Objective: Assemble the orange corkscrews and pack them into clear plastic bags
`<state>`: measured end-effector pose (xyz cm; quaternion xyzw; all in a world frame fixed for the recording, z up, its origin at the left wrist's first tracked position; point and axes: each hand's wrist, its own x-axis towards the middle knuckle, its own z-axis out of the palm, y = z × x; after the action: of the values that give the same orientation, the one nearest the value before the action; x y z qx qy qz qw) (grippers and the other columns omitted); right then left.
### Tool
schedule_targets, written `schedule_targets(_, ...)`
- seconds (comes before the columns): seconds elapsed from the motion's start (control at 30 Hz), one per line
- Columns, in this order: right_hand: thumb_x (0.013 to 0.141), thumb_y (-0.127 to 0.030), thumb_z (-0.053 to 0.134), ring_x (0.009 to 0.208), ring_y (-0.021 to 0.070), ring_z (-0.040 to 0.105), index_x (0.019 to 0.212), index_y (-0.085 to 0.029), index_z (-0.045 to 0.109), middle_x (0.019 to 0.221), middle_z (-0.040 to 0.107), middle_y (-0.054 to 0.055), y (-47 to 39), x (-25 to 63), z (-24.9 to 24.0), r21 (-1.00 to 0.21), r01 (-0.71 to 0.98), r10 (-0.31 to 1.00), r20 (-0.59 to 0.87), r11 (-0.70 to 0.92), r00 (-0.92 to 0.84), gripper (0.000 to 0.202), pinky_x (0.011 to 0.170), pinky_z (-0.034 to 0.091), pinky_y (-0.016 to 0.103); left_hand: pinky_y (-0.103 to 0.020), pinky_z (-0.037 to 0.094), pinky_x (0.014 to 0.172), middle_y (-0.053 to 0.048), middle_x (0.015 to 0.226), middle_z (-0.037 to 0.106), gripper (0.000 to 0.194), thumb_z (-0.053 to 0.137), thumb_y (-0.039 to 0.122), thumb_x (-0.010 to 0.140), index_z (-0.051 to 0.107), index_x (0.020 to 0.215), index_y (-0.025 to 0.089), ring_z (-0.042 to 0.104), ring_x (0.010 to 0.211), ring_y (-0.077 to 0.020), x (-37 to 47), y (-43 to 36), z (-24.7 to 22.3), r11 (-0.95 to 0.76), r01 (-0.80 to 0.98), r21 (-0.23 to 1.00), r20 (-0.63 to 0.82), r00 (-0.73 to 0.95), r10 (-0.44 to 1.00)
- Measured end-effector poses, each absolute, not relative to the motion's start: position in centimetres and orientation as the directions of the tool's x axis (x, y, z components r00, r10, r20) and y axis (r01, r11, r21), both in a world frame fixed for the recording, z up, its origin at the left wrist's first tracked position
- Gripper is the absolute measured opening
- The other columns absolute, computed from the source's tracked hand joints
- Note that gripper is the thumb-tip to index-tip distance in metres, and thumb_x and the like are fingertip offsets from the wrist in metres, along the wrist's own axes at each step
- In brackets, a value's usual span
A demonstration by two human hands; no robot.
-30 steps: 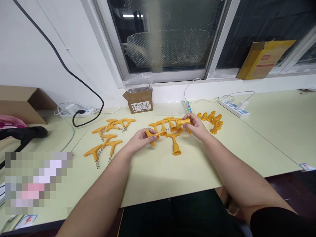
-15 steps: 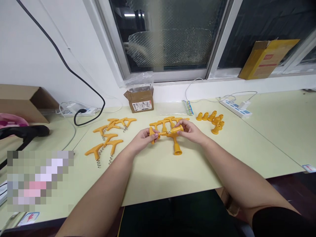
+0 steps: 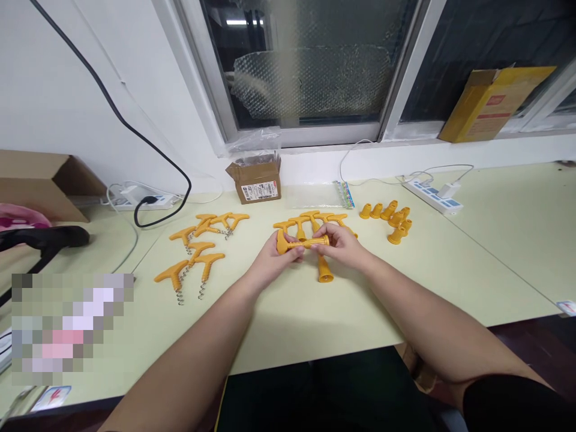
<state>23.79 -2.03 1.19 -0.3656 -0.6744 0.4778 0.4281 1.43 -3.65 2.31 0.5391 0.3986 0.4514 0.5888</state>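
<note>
Grip: left hand (image 3: 272, 265), right hand (image 3: 345, 247) on corkscrew (image 3: 307, 243), part-hiding corkscrew row (image 3: 310, 215) behind.

The pale table (image 3: 288, 336) bears yellow corkscrews (image 3: 171, 275), yellow sleeves (image 3: 388, 210), a small carton (image 3: 258, 179) and apparently a clear bag (image 3: 310, 197).

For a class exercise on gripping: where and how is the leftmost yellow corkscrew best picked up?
Probably by the crossbar of the leftmost yellow corkscrew, coming from above and pinching across its width. The bar is the broad part, while the metal spiral sticks out on the near side, so that side is better avoided.
</note>
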Motion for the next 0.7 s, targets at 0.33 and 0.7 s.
schedule_targets(0.33, 0.094, -0.064, 0.059, 0.044, 0.0134, 0.056, 0.107, -0.023, 0.055, 0.064, 0.067, -0.001, -3.2, 22.9, 2.4, -0.959, -0.037, 0.77, -0.203, -0.281, -0.604, 0.043, 0.045, 0.048, 0.026, -0.036, 0.055, 0.087, -0.004, 0.09, 0.073, 0.042, 0.09, 0.035, 0.073, 0.052, 0.081, 0.02, 0.071, 0.09, -0.0198, 1.2, -4.4, 2.4, -0.314, 0.042, 0.948, 0.293, 0.261, 0.92)
schedule_targets(0.7, 0.083, -0.044, 0.083, 0.073, 0.0144, 0.07, 0.105, -0.02, 0.063, 0.083, 0.071, 0.001, -2.4, 24.1, 2.2, -0.99, -0.139, 0.82, 0.078, -0.002, -0.568, 0.039, 0.071, 0.059, 0.028, -0.034, 0.055, 0.074, -0.001, 0.083, 0.071, 0.046, 0.092, 0.036, 0.07, 0.051, 0.081, 0.02, 0.067, 0.071, -0.0157, 1.0, -3.6, 2.3, -0.251, -0.04, 0.967, 0.255, 0.147, 0.956)
